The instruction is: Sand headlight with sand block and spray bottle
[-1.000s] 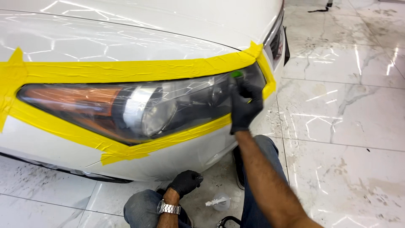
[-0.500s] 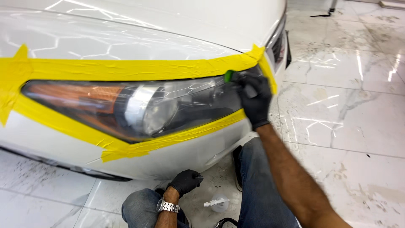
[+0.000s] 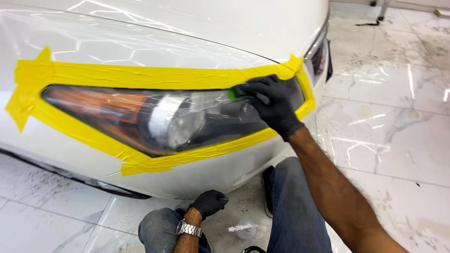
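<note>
1. Head view, upper centre: right hand, gloved, fingers curled and pressed down over a green pad on the headlight.
2. Pad mostly hidden; judged small, light and soft, best held flat under the fingertips.
3. Lens judged hard, slick, scratch-prone; yellow tape frames it.
4. Lower centre: left hand loosely fisted on the knee, holding nothing; spray bottle on the floor just beside it.
</note>
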